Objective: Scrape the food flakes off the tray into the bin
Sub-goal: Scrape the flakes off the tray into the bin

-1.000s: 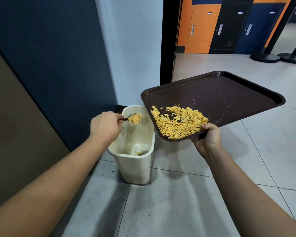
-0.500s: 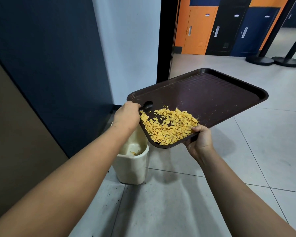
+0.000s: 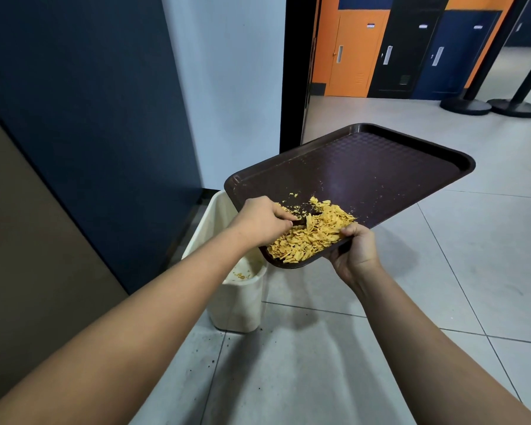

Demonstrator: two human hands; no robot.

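Yellow flakes mostly on tray yet; scraping partway, bin holds only a little.

Brown tray (image 3: 380, 167) at frame centre, tilted down toward lower left, its low corner over the cream bin (image 3: 242, 299) standing on the floor tiles left of centre. Flake pile (image 3: 311, 237) heaped at that low corner; upper tray bare except for crumbs. Left hand (image 3: 262, 220) fingers pinched tight on a dark utensil (image 3: 304, 220), its tip buried in the pile. Right hand (image 3: 354, 253) fingers curled around the tray's near rim, thumb on top. Few flakes visible on the bin's bottom. Judged: the bulk of the pile remains to be pushed over the edge.
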